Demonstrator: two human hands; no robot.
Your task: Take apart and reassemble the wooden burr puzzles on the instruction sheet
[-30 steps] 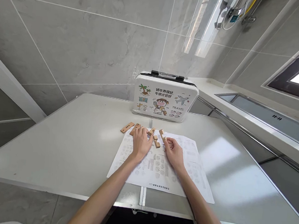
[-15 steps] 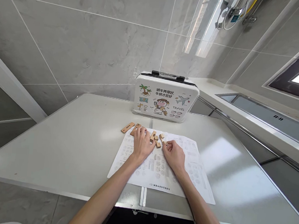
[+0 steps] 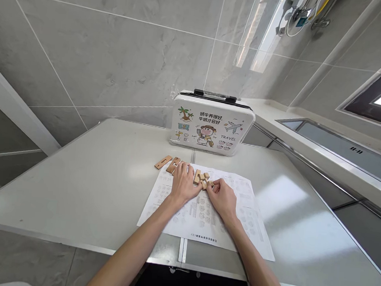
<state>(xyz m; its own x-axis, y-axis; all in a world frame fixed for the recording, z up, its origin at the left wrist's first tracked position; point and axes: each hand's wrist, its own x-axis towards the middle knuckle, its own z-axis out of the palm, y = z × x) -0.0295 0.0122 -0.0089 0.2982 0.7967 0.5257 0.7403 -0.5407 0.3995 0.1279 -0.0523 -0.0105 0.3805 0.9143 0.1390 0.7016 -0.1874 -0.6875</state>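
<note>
Several small notched wooden puzzle blocks [image 3: 197, 176] lie close together on a printed paper sheet [image 3: 203, 228]. My left hand [image 3: 184, 182] rests over the left of the group, fingers bent and apart, its thumb against the blocks' near side. What lies under its fingers is hidden. With thumb and index finger pinched, my right hand [image 3: 223, 198] holds a small wooden block at the group's right edge. Two flat wooden pieces lie left of my left hand: a slotted one [image 3: 163, 162] and a notched one [image 3: 172, 165].
A white cartoon-printed case [image 3: 212, 125] with a black handle stands upright behind the sheet. The folding table [image 3: 89, 187] has a seam down its middle. A tiled wall [image 3: 118, 56] rises behind, and a counter with a sink [image 3: 337, 142] runs along the right.
The loose blocks between my hands have drawn closer together. My left hand has shifted slightly right, its thumb nearer my right hand. My right hand has barely moved.
</note>
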